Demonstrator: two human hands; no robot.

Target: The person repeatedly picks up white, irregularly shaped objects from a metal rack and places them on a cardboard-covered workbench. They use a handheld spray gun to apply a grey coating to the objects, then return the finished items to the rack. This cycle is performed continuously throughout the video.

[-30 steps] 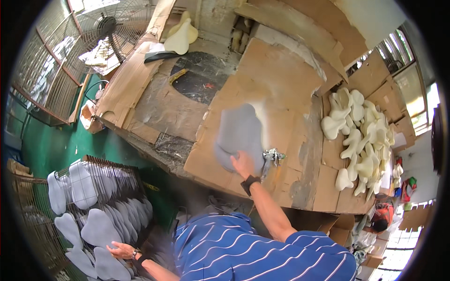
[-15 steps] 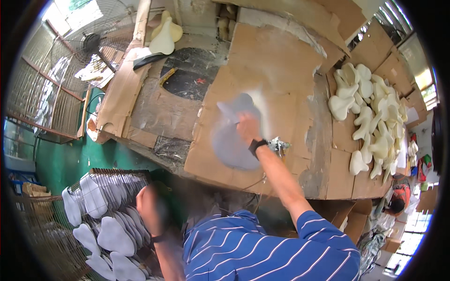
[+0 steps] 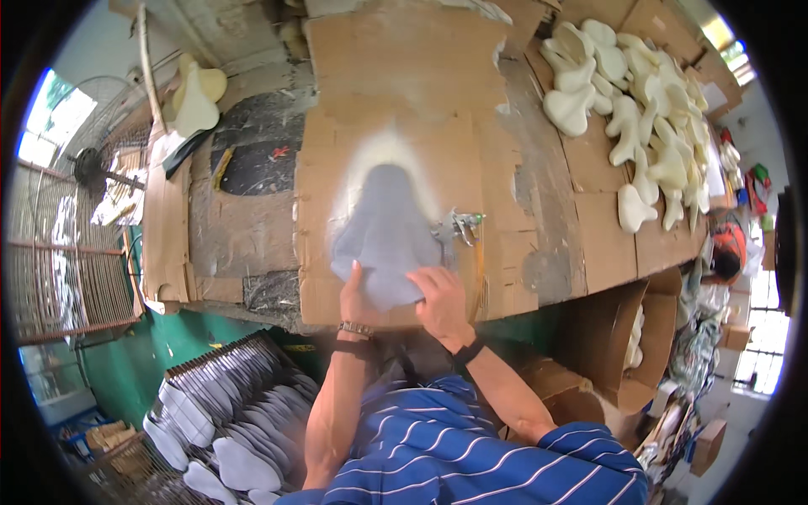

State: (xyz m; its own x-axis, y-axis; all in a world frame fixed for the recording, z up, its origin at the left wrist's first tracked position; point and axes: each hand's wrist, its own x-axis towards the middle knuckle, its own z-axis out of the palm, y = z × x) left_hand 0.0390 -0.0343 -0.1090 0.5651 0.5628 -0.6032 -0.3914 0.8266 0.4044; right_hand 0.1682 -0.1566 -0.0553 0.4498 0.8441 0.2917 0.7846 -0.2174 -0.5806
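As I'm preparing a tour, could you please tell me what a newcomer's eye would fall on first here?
Probably the grey saddle-shaped piece, mid-picture on brown cardboard, with the left hand and right hand at its near edge and a spray gun just to its right. Next might come the heap of cream-coloured pieces at upper right, then the rows of grey pieces at lower left.

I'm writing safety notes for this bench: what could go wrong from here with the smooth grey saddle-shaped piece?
The bare left hand and right hand are at the near edge of the smooth grey saddle-shaped piece; fingers might smudge it if it's wet, which I can't tell.

The silver metal spray gun lies close on its right; a sideways shift might knock it.
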